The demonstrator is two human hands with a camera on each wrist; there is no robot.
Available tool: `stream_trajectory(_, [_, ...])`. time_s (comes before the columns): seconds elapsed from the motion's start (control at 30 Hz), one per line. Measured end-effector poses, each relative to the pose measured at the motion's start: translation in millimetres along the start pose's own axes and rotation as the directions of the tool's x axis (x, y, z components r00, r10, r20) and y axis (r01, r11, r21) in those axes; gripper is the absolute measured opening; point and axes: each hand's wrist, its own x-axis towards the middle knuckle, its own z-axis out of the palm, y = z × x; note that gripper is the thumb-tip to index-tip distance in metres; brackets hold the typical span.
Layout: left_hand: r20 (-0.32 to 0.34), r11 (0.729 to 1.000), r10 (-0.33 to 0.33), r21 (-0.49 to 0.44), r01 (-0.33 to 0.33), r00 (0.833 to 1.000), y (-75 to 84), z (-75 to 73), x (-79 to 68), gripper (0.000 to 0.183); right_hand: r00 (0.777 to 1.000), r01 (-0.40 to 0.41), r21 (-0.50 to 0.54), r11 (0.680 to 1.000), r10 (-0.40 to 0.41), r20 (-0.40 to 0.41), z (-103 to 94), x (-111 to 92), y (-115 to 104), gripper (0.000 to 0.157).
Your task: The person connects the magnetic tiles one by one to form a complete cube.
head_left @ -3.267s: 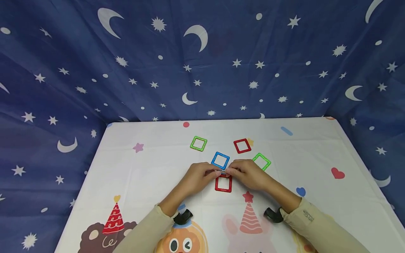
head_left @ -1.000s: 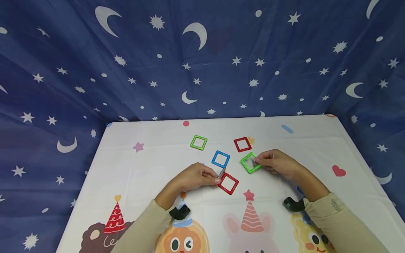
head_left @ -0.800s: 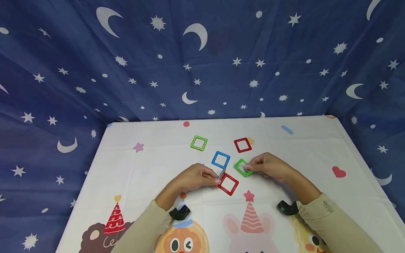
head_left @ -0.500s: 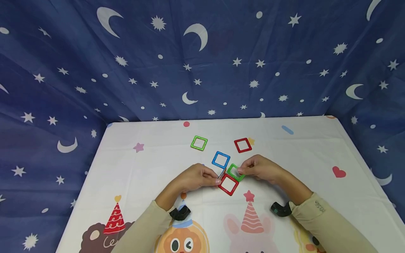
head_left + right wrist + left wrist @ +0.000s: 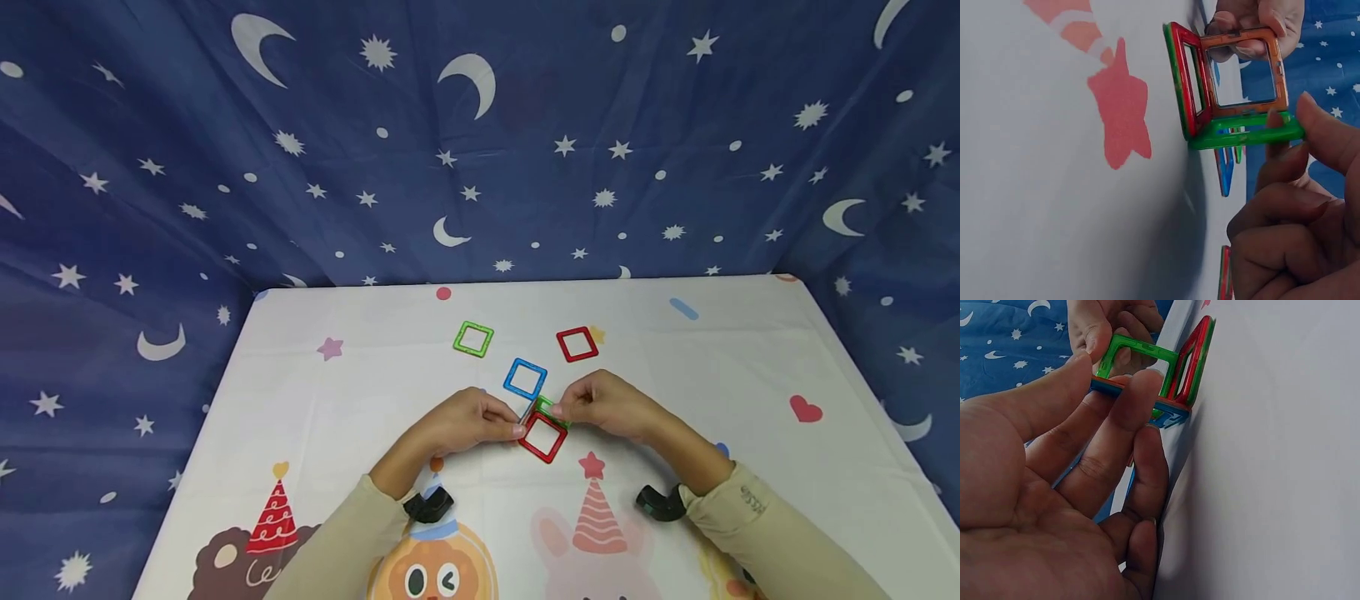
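Observation:
In the head view, my left hand [image 5: 472,419] pinches an upright square magnetic tile. The right wrist view shows its orange frame [image 5: 1250,107], and the left wrist view shows blue [image 5: 1172,412] along its outer side. It stands on one edge of a flat red magnetic tile [image 5: 533,452], which has a green layer [image 5: 1179,81] beneath it. My right hand [image 5: 611,407] pinches a green magnetic tile [image 5: 1241,137] between thumb and fingers. That green tile stands up along the neighbouring edge of the red one, meeting the orange tile at a corner.
Just beyond the hands lies a blue magnetic tile [image 5: 510,372]. Farther back are a green tile [image 5: 459,335] and a second red tile [image 5: 583,357]. A white cloth [image 5: 360,417] printed with cartoon animals covers the table, and a dark blue starry curtain [image 5: 525,208] hangs behind.
My right hand left the centre, took the green tile from the right, brought it left to the red tile and tilted it upright. The red tile turned; my left hand kept its tile.

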Motion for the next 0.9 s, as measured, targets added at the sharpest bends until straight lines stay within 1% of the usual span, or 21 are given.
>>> stream_trajectory(0.13, [0.019, 1.000, 0.005, 0.016, -0.005, 1.000, -2.0, -1.8, 0.3, 0.016, 0.999, 0.012, -0.079, 0.997, -0.016, -0.050, -0.1, -6, 0, 0.017])
stream_trajectory(0.27, [0.036, 1.000, 0.007, -0.008, -0.007, 0.999, -3.4, -4.7, 0.1, 0.023, 0.994, 0.055, -0.128, 0.990, -0.067, -0.089, -0.5, -11, 1, 0.009])
stream_trajectory(0.4, [0.009, 1.000, 0.008, -0.017, -0.008, 1.000, -2.6, -6.6, 1.2, 0.031, 0.985, 0.109, -0.166, 0.980, -0.129, -0.113, -0.1, -12, 0, 0.007])
stream_trajectory(0.47, [-0.008, 1.000, 0.016, -0.003, -0.016, 1.000, -2.2, -6.5, 1.6, 0.029, 0.983, 0.124, -0.161, 0.979, -0.144, -0.114, 0.6, -10, 0, 0.008])
stream_trajectory(0.6, [-0.034, 1.000, 0.015, -0.016, -0.016, 0.999, -2.0, -4.8, 2.0, 0.020, 0.982, 0.152, -0.137, 0.979, -0.165, -0.089, 2.4, -6, 2, 0.011])
stream_trajectory(0.67, [-0.038, 0.999, 0.010, -0.040, -0.011, 0.999, -3.4, -3.8, 2.7, 0.023, 0.982, 0.163, -0.128, 0.978, -0.173, -0.072, 3.3, -4, 3, 0.012])
stream_trajectory(0.8, [-0.021, 0.996, 0.014, -0.089, -0.016, 1.000, -3.8, -2.3, 3.2, 0.030, 0.982, 0.178, -0.113, 0.978, -0.184, -0.050, 4.6, 0, 4, 0.012])
stream_trajectory(0.9, [-0.018, 0.996, 0.023, -0.085, -0.025, 1.000, -1.5, -1.7, 3.1, 0.030, 0.983, 0.175, -0.091, 0.980, -0.179, -0.036, 5.3, 4, 3, 0.013])
